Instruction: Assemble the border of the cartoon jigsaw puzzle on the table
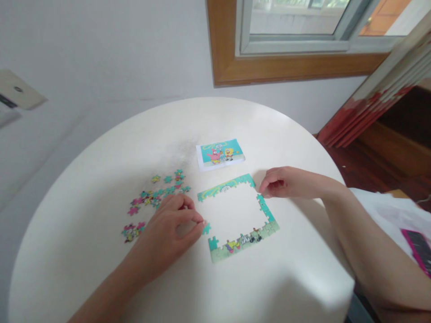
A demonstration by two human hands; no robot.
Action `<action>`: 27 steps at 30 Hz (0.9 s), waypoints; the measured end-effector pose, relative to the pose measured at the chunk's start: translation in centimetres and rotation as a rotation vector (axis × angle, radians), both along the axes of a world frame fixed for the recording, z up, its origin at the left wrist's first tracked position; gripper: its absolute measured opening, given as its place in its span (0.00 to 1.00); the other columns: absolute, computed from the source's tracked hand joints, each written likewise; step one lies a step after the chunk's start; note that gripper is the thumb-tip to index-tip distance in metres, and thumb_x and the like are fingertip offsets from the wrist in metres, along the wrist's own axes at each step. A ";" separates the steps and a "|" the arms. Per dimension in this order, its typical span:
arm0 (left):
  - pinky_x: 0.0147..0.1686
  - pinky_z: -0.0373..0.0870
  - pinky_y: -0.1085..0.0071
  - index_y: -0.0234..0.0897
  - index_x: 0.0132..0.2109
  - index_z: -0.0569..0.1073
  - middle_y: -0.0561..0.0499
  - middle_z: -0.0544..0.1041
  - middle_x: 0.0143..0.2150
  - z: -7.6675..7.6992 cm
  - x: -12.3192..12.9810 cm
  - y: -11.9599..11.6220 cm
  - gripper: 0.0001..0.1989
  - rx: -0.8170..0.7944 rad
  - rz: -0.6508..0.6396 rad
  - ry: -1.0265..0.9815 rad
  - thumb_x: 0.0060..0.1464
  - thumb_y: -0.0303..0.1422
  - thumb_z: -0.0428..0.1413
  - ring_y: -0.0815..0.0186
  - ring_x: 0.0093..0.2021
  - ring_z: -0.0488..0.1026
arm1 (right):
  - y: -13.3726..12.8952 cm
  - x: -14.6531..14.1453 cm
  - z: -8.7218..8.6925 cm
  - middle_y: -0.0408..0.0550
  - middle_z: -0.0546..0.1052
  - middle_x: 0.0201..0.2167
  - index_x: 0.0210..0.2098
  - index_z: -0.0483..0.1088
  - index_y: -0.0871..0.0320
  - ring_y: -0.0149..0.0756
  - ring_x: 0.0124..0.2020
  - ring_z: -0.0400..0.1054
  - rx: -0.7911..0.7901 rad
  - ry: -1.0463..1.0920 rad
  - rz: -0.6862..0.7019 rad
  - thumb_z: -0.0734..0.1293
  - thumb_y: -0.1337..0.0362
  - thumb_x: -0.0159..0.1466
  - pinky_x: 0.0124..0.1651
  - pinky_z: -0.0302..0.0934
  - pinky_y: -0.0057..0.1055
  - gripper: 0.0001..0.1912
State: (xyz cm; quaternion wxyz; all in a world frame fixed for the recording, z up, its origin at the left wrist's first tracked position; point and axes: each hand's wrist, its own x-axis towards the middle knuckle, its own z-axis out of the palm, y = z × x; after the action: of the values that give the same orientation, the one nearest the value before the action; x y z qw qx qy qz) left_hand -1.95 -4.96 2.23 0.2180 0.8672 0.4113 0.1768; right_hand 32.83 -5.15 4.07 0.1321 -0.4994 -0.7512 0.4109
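Observation:
A partly assembled jigsaw border (243, 239) lies on the white table, its middle open; teal pieces form the top and right sides, and greenish ones the bottom. My left hand (180, 222) is closed in a pinch on a teal puzzle piece (206, 228) at the left side of the border, between the top strip and the lower left corner. Over at the upper right corner, my right hand (281, 181) has its fingers curled together against the border's outer edge. Whatever its fingertips may hold is hidden.
Loose puzzle pieces (158, 195) lie scattered left of the border, partly behind my left hand. Beyond the border rests a reference picture (220, 154) with cartoon figures. The round table (101, 179) stands against a wall under a window; a red-and-white curtain (367, 105) hangs at right.

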 end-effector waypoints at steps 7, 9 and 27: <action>0.44 0.62 0.62 0.45 0.32 0.81 0.50 0.72 0.39 0.0 0.0 0.0 0.11 -0.012 -0.025 0.029 0.58 0.38 0.56 0.61 0.41 0.67 | 0.1 0.1 -0.1 0.49 0.80 0.38 0.39 0.78 0.57 0.37 0.36 0.71 0.012 -0.013 0.045 0.66 0.59 0.64 0.40 0.63 0.32 0.11; 0.44 0.62 0.61 0.45 0.32 0.81 0.50 0.72 0.39 0.0 0.1 -0.1 0.11 -0.027 -0.038 0.036 0.59 0.38 0.56 0.61 0.41 0.67 | 0.2 0.2 -0.1 0.49 0.79 0.38 0.39 0.78 0.58 0.37 0.37 0.70 0.005 -0.016 0.067 0.66 0.59 0.64 0.40 0.62 0.32 0.12; 0.44 0.61 0.60 0.47 0.32 0.82 0.50 0.71 0.39 0.6 0.4 -0.9 0.10 -0.063 -0.030 0.004 0.59 0.37 0.57 0.62 0.41 0.66 | -1.9 -4.2 1.8 0.50 0.76 0.38 0.41 0.79 0.56 0.34 0.40 0.70 0.350 0.166 0.167 0.65 0.67 0.68 0.43 0.63 0.30 0.09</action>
State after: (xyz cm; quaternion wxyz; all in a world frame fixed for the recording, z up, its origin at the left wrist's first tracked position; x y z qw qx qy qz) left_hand -1.51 -5.83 2.86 0.2468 0.8664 0.4040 0.1590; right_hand 28.67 -7.08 5.84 0.2437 -0.3692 -0.8364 0.3235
